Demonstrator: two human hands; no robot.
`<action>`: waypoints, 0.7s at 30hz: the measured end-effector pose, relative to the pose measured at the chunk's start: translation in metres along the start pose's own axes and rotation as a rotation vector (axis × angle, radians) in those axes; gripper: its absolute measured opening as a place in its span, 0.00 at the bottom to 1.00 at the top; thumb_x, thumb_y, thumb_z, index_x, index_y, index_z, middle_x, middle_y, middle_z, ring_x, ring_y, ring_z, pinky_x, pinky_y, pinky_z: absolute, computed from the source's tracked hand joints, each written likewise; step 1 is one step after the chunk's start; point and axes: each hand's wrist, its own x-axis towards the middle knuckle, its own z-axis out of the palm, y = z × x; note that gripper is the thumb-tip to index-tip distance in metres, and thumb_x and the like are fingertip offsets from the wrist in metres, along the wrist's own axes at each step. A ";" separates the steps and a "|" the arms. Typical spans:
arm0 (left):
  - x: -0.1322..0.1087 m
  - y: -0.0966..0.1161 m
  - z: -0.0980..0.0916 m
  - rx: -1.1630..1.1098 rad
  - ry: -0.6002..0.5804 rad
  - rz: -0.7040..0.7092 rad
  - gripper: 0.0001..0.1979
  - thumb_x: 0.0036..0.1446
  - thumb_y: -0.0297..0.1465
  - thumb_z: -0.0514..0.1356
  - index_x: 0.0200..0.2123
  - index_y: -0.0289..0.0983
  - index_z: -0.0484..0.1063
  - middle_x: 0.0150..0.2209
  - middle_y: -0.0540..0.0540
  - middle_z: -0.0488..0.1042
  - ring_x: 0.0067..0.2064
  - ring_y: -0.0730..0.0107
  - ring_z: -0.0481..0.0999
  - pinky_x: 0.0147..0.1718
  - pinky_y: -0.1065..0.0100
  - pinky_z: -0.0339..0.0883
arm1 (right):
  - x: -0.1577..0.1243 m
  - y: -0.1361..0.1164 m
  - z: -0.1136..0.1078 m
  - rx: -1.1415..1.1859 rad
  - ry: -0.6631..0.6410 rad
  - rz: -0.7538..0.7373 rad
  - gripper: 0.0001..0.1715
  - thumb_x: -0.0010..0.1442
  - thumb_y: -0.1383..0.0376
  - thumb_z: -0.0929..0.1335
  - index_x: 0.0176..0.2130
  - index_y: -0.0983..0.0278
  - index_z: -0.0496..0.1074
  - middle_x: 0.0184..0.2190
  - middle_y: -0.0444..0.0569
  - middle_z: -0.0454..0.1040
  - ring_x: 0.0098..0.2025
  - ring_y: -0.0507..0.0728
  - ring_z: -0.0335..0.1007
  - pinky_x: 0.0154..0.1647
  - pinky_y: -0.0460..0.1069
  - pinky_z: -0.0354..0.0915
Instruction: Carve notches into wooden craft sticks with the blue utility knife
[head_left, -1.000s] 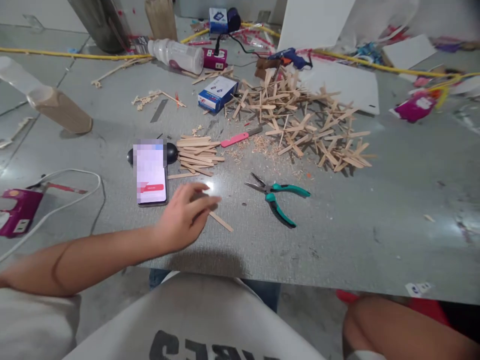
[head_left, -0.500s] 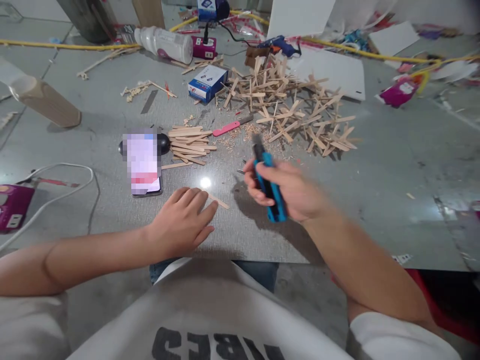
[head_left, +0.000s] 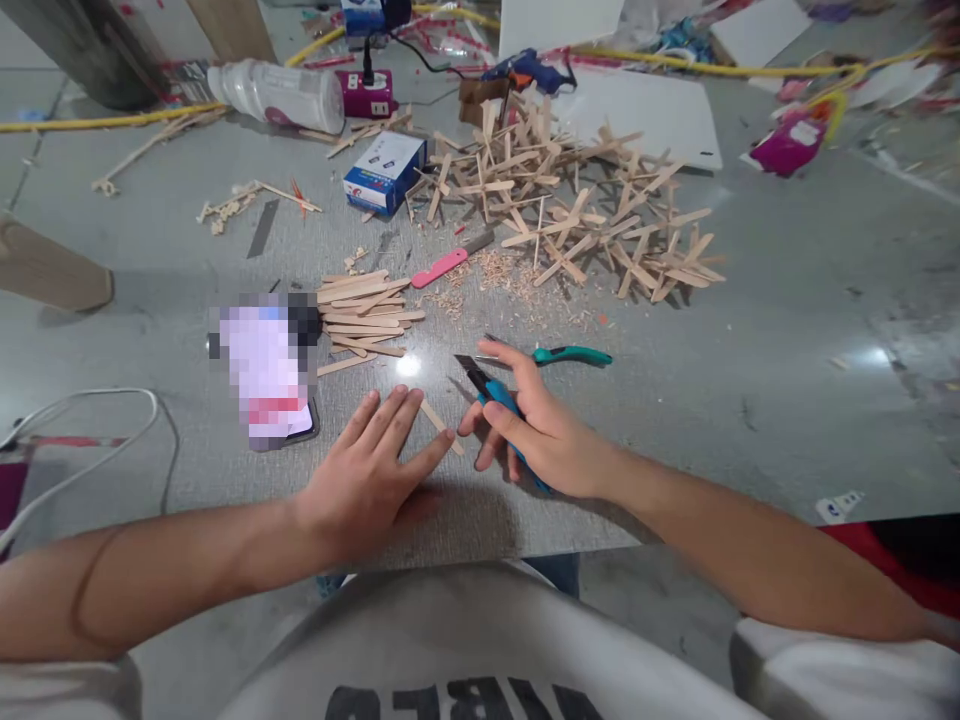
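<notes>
Centre of frame: a single stick (head_left: 439, 424) lies on the bench (head_left: 750, 400), no cut visible. The left hand (head_left: 375, 465) is palm down, fingers spread, just beside it; contact cannot be confirmed. The right hand (head_left: 551, 440) is closed around a blue utility knife (head_left: 501, 396), blade apart from the stick. Judged done: the crossed sticks (head_left: 555, 235) heaped upper right. Judged outstanding: this stick and the loose sticks (head_left: 367, 310), left of centre, uncrossed.
</notes>
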 end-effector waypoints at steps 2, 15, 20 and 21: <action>0.000 0.000 -0.001 -0.011 -0.015 0.002 0.31 0.70 0.42 0.65 0.72 0.39 0.68 0.75 0.19 0.61 0.75 0.23 0.64 0.68 0.27 0.66 | 0.000 0.006 0.000 -0.036 0.031 -0.096 0.35 0.79 0.48 0.64 0.76 0.47 0.47 0.50 0.50 0.77 0.32 0.52 0.83 0.22 0.43 0.76; 0.001 -0.003 -0.001 -0.039 -0.037 0.036 0.33 0.72 0.43 0.62 0.75 0.39 0.63 0.76 0.21 0.59 0.77 0.26 0.61 0.70 0.32 0.62 | -0.007 -0.006 -0.022 0.338 -0.265 -0.108 0.24 0.69 0.52 0.75 0.59 0.51 0.70 0.61 0.54 0.82 0.62 0.63 0.81 0.59 0.60 0.79; 0.005 -0.005 -0.003 -0.059 -0.065 0.054 0.30 0.74 0.44 0.60 0.73 0.39 0.65 0.76 0.19 0.57 0.77 0.24 0.60 0.70 0.30 0.62 | -0.001 0.010 -0.015 0.010 -0.010 -0.481 0.18 0.66 0.57 0.79 0.44 0.53 0.68 0.27 0.39 0.80 0.27 0.54 0.80 0.29 0.47 0.73; 0.006 -0.007 -0.004 -0.068 -0.077 0.057 0.30 0.74 0.44 0.61 0.73 0.39 0.66 0.77 0.20 0.57 0.78 0.24 0.59 0.70 0.30 0.61 | 0.001 0.015 -0.014 -0.107 0.015 -0.556 0.19 0.64 0.53 0.80 0.43 0.54 0.70 0.24 0.38 0.76 0.22 0.53 0.74 0.24 0.48 0.68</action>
